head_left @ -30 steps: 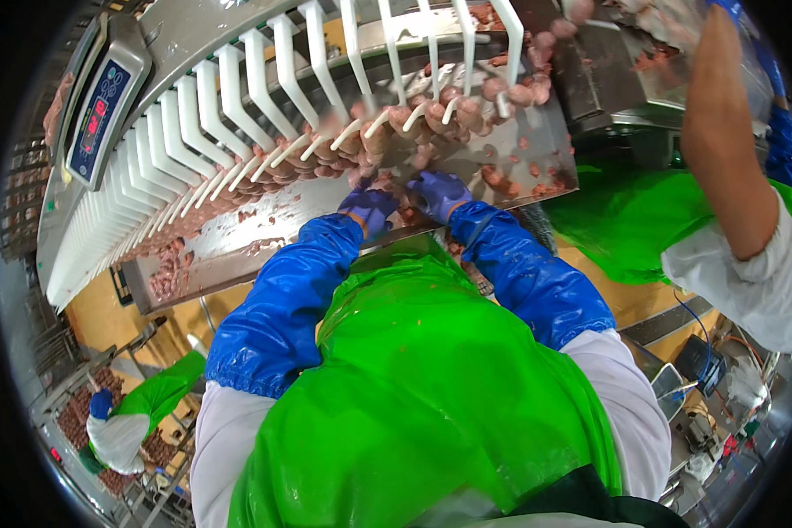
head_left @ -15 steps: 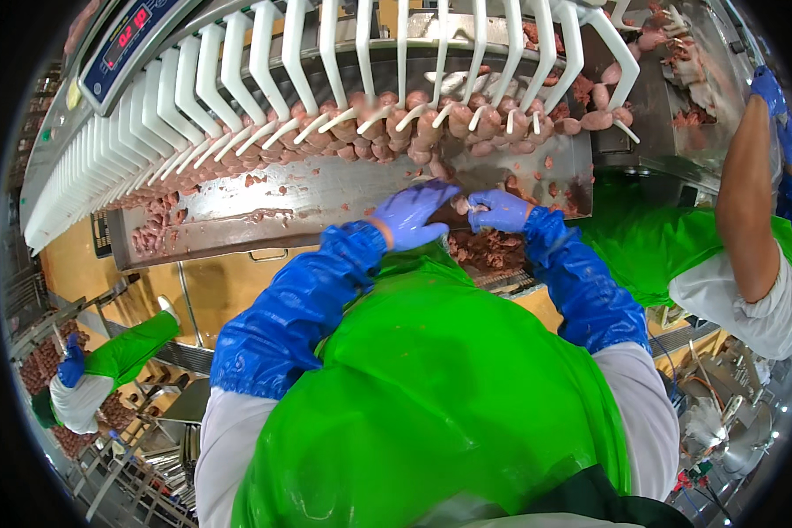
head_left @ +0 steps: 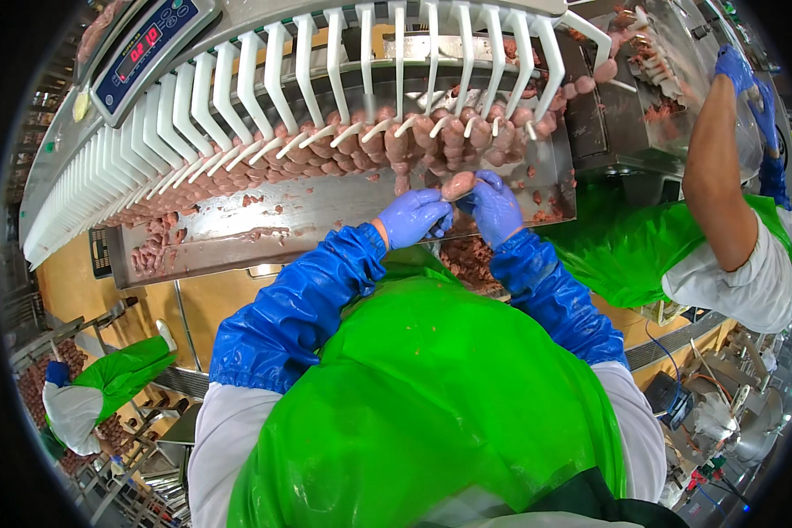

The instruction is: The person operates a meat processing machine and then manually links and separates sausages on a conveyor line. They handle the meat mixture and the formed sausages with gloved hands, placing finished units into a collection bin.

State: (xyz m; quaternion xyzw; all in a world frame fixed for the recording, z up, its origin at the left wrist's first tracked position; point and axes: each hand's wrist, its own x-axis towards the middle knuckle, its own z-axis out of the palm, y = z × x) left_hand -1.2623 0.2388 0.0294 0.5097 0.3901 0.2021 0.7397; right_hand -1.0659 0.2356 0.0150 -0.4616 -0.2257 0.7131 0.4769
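Note:
A pale pink sausage [head_left: 458,186] is between my two hands, above the near edge of a metal tray [head_left: 321,223]. My right hand [head_left: 495,209] is closed, pinching the sausage's right end with thumb and fingertips. At its left end is my left hand [head_left: 415,217], its fingers bent and closed; part of its grip is hidden. Just beyond, strings of linked sausages [head_left: 396,154] hang from a curved row of white hooks [head_left: 304,75]. Meat scraps [head_left: 466,261] lie below my hands, partly covered by my right sleeve.
A scale with a lit display [head_left: 145,53] stands at the upper left. Close on my right, a co-worker's bare forearm [head_left: 715,167] reaches to a metal work surface holding meat. Another person in a green apron [head_left: 132,377] is further off, lower left.
The sausage has come up into plain view between my hands. My right hand has shifted left and turned upward; my left hand's spread fingers have curled in. The hooks have moved left.

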